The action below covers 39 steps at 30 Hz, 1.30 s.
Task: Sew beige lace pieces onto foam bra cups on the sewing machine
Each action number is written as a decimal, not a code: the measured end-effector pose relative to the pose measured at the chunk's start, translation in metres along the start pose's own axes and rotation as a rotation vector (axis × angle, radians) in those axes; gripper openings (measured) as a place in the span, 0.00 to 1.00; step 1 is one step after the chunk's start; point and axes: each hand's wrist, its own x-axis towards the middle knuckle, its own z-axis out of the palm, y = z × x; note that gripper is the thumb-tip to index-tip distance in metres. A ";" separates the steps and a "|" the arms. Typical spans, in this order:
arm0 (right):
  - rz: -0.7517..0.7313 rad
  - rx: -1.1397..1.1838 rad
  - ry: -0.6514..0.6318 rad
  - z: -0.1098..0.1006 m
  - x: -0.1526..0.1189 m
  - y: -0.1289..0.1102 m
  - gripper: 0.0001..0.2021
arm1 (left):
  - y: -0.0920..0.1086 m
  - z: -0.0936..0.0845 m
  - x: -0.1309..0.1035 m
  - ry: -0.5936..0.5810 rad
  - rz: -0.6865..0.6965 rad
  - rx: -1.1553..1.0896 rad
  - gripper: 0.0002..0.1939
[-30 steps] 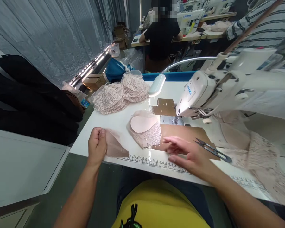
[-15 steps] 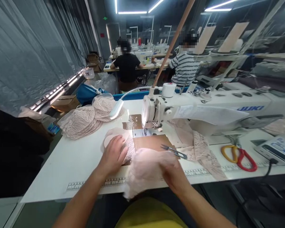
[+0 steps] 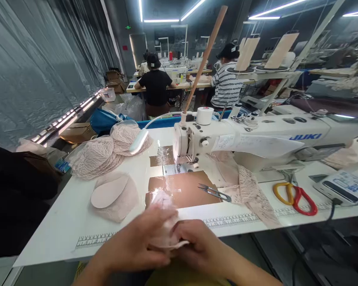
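Note:
At the table's front edge, my left hand [image 3: 137, 238] and my right hand [image 3: 198, 244] are close together, both closed on a bunched piece of pale pink fabric [image 3: 164, 234]. The left hand is blurred by motion. Left of them, a pale oval pad [image 3: 109, 192] rests on a sheer round fabric piece [image 3: 127, 202]. The sewing machine [image 3: 189, 143] stands beyond my hands, its needle area over a metal plate. Dark thread snips [image 3: 214, 192] lie on the brown covering [image 3: 185, 184] in front of the machine.
Lace pieces [image 3: 92, 157] are piled at the back left under a small lamp [image 3: 139, 141]. Scissors with yellow and red handles [image 3: 296, 198] lie at the right, near a control box [image 3: 346, 184]. More lace [image 3: 250, 190] drapes right of the snips. Two people sit farther back.
My left hand has left the oval pad and sheer piece and moved right to the pink fabric. My right hand has drawn that fabric toward me, and it is now bunched between both hands.

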 end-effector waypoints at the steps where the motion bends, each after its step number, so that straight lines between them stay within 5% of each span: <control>1: -0.059 -0.039 0.005 0.003 0.006 -0.001 0.04 | 0.007 0.002 0.004 -0.069 -0.003 -0.105 0.33; 2: -0.110 -0.099 0.063 0.003 0.010 -0.002 0.05 | 0.009 0.002 0.005 -0.076 -0.035 -0.170 0.25; 4: -0.167 -0.239 0.268 -0.007 0.010 -0.005 0.07 | 0.001 -0.002 0.002 0.090 -0.154 -0.156 0.15; 7: -0.155 -0.361 0.596 -0.025 0.004 -0.006 0.06 | -0.024 -0.008 -0.010 0.437 -0.322 -0.013 0.10; 9: -0.054 -0.358 0.719 -0.028 0.005 -0.004 0.06 | -0.030 -0.005 -0.014 0.477 -0.337 -0.155 0.13; 11: 0.072 -0.234 0.637 -0.023 0.011 0.000 0.07 | -0.023 0.005 -0.012 0.317 -0.188 -0.519 0.21; 13: 0.175 0.022 0.402 -0.011 0.019 0.006 0.06 | -0.009 0.017 -0.005 0.065 0.032 -0.858 0.33; 16: 0.276 0.468 0.117 0.004 0.024 0.017 0.08 | 0.006 0.026 0.003 -0.113 0.171 -1.036 0.44; 21: 0.296 0.839 0.000 0.009 0.017 0.023 0.12 | -0.011 0.025 0.004 0.360 0.017 -0.921 0.40; 22: 0.274 0.858 -0.014 0.009 0.016 0.022 0.12 | -0.015 0.026 0.003 0.356 -0.041 -0.897 0.40; 24: 0.231 0.855 0.013 0.006 0.015 0.020 0.13 | -0.021 0.028 0.001 0.164 -0.131 -0.950 0.42; 27: 0.232 0.843 0.213 0.005 0.017 0.021 0.16 | -0.023 0.035 -0.003 -0.074 -0.149 -1.107 0.36; 31: 0.239 0.788 0.579 0.005 0.019 0.028 0.21 | -0.023 0.042 -0.009 0.104 -0.187 -1.064 0.20; 33: 0.244 0.740 0.651 0.006 0.019 0.031 0.20 | -0.021 0.045 -0.009 0.195 -0.229 -1.047 0.14; 36: 0.279 0.646 0.564 0.005 0.017 0.034 0.16 | -0.017 0.052 -0.006 0.327 -0.315 -1.102 0.09; 39: 0.268 0.573 0.416 0.002 0.014 0.034 0.21 | -0.011 0.059 -0.001 0.465 -0.409 -1.193 0.04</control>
